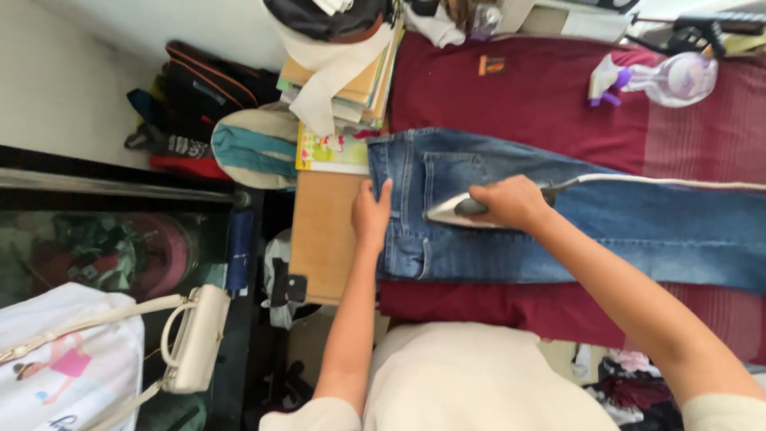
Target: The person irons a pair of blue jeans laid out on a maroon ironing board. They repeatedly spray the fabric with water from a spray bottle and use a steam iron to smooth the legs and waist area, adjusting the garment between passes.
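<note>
Blue jeans (606,231) lie flat across a maroon cloth (511,104) that covers the ironing surface. My right hand (511,203) grips the handle of a clothes iron (447,210), whose pointed soleplate rests on the jeans near the back pocket. A white cord (670,182) runs from the iron off to the right. My left hand (371,214) presses flat on the waistband edge of the jeans, fingers apart, at the left end of the cloth.
A spray bottle (666,80) lies on the maroon cloth at the top right. A stack of books and papers (351,88) sits at the table's left end. Bags (207,104) crowd the floor on the left, and a white handbag (195,339) lies lower left.
</note>
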